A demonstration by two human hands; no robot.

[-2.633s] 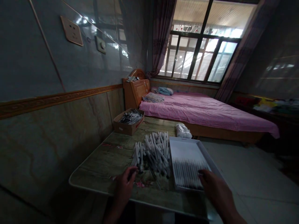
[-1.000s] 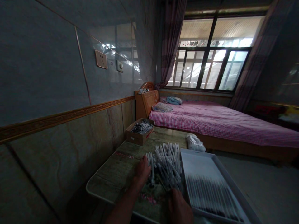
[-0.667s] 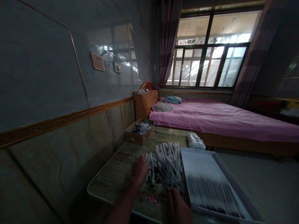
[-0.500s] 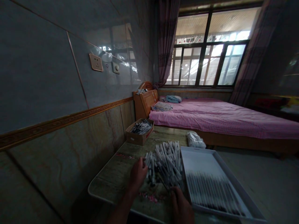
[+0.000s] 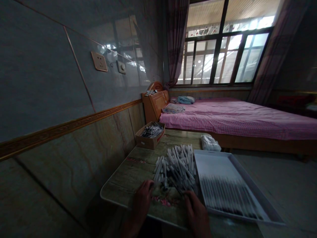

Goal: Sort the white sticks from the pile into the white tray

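My right hand is closed in a pinch at the near edge of the pile, on the end of a slim dark pen. My left hand is low over the table, left of the pile. Its fingers are pressed together, with something small and dark at their tips that I cannot make out. Between and beyond the hands lies a heap of whitish pens, with a smaller bunch at its left. To the right, a white shallow tray holds a row of similar pens side by side.
A cardboard box full of thin pen-like pieces stands at the table's back left. At the back right is a white plastic bag. A bed stands behind the table, and a tiled wall runs along the left.
My left hand has come down and nearer to me, away from the small bunch of pens. The right hand stays at the pile's near edge, still pinching. The camera view has shifted slightly.
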